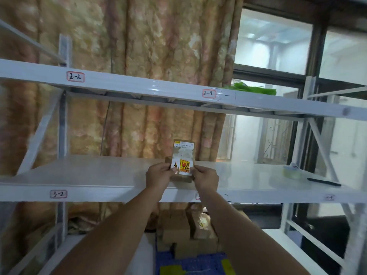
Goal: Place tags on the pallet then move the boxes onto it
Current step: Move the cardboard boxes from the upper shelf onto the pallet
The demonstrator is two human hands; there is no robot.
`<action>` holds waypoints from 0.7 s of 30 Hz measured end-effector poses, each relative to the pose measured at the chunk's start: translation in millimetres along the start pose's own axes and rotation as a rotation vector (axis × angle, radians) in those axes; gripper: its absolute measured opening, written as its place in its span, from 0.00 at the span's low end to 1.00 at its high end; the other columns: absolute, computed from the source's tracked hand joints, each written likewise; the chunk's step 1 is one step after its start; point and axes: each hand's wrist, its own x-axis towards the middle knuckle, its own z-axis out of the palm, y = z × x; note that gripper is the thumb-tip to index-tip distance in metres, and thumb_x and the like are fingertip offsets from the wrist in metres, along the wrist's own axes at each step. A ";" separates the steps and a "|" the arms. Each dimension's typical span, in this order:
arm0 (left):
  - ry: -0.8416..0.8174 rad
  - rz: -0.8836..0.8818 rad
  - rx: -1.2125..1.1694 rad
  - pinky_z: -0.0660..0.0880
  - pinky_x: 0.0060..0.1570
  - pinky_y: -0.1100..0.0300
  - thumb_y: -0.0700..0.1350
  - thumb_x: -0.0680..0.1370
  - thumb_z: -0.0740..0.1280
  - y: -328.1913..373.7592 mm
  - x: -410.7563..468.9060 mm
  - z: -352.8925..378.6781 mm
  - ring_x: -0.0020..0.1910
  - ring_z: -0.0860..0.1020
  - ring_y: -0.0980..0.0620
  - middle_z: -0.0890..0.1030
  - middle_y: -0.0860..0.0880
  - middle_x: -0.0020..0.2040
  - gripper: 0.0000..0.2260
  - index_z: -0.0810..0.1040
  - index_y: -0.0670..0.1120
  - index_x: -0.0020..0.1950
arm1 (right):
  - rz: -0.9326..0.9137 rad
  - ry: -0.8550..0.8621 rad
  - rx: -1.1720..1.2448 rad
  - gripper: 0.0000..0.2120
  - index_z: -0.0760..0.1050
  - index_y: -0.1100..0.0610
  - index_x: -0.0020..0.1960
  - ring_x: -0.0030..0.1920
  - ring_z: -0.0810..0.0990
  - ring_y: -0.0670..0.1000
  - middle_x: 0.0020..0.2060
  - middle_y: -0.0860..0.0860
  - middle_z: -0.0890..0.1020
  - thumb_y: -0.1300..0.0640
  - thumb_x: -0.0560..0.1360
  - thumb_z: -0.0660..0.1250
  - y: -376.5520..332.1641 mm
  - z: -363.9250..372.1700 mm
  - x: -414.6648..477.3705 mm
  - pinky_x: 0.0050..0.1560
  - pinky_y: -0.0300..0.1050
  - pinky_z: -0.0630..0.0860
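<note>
A small brown cardboard box with a white and yellow label marked "4-4" stands on end on the white middle shelf. My left hand grips its lower left side and my right hand grips its lower right side. Below the shelf, a blue pallet lies on the floor with yellow tags on it. Several brown boxes are stacked at its far edge.
The white metal rack carries red-framed labels 2-2, 2-3 and 3-2. A tape roll and a black pen lie on the shelf at right. Green material sits on the upper shelf. A curtain hangs behind.
</note>
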 end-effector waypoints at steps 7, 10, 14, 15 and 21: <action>-0.129 -0.001 -0.036 0.77 0.44 0.60 0.38 0.74 0.75 22.0 -70.2 96.2 0.42 0.82 0.54 0.86 0.49 0.47 0.09 0.86 0.42 0.54 | 0.017 0.075 0.043 0.08 0.86 0.49 0.54 0.46 0.84 0.53 0.44 0.51 0.88 0.52 0.76 0.72 36.2 -119.7 1.3 0.55 0.52 0.81; -0.155 -0.005 -0.021 0.75 0.39 0.63 0.40 0.74 0.75 19.7 -110.5 143.1 0.40 0.82 0.58 0.87 0.50 0.46 0.08 0.86 0.46 0.52 | 0.073 0.091 0.098 0.07 0.86 0.50 0.53 0.45 0.85 0.51 0.43 0.48 0.88 0.52 0.75 0.74 63.1 -180.9 -4.1 0.56 0.51 0.82; -0.217 -0.063 0.011 0.78 0.41 0.60 0.41 0.72 0.76 11.6 -161.6 203.4 0.40 0.83 0.56 0.87 0.52 0.44 0.07 0.87 0.48 0.49 | 0.121 0.063 0.131 0.06 0.86 0.41 0.44 0.45 0.87 0.52 0.39 0.46 0.88 0.53 0.72 0.76 111.6 -258.6 -13.0 0.53 0.57 0.83; -0.239 -0.081 0.029 0.80 0.44 0.57 0.42 0.72 0.77 6.1 -171.9 218.1 0.42 0.83 0.54 0.87 0.52 0.44 0.08 0.87 0.48 0.50 | 0.129 0.061 0.122 0.06 0.85 0.41 0.45 0.45 0.87 0.53 0.40 0.48 0.88 0.53 0.72 0.77 124.9 -276.8 -13.2 0.52 0.57 0.83; -0.298 -0.206 0.138 0.83 0.49 0.46 0.46 0.70 0.78 -34.1 -224.9 289.8 0.44 0.84 0.46 0.86 0.48 0.43 0.04 0.85 0.51 0.43 | 0.272 0.000 0.127 0.04 0.87 0.57 0.48 0.46 0.86 0.55 0.41 0.52 0.87 0.62 0.74 0.75 172.9 -358.9 -26.5 0.49 0.53 0.85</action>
